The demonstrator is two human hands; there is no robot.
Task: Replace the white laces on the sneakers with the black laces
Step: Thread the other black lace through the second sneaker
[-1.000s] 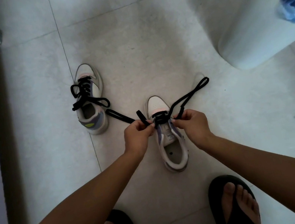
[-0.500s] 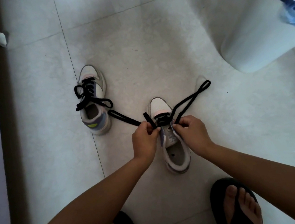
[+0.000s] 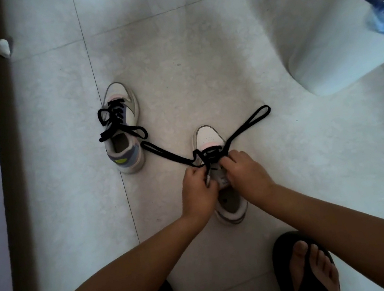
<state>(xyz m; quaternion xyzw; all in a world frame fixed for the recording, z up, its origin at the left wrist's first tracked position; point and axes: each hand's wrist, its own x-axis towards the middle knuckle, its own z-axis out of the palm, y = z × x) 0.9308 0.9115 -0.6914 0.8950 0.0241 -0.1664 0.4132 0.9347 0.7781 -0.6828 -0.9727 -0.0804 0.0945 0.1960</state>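
Both hands have slid back from the toe toward the tongue since a second ago. Left to right: the laced sneaker (image 3: 123, 129) stands on the tiled floor (image 3: 194, 43) wearing its black lace (image 3: 116, 122); the loose black lace (image 3: 167, 153) trails from it to the near sneaker (image 3: 219, 176), its other loop lying out to the right. The left hand (image 3: 197, 190) pinches a lace end with a pale tip; the right hand (image 3: 246, 174) is closed on the shoe's tongue (its label is too blurred to read). A white bin (image 3: 324, 34) with a blue liner stands far right.
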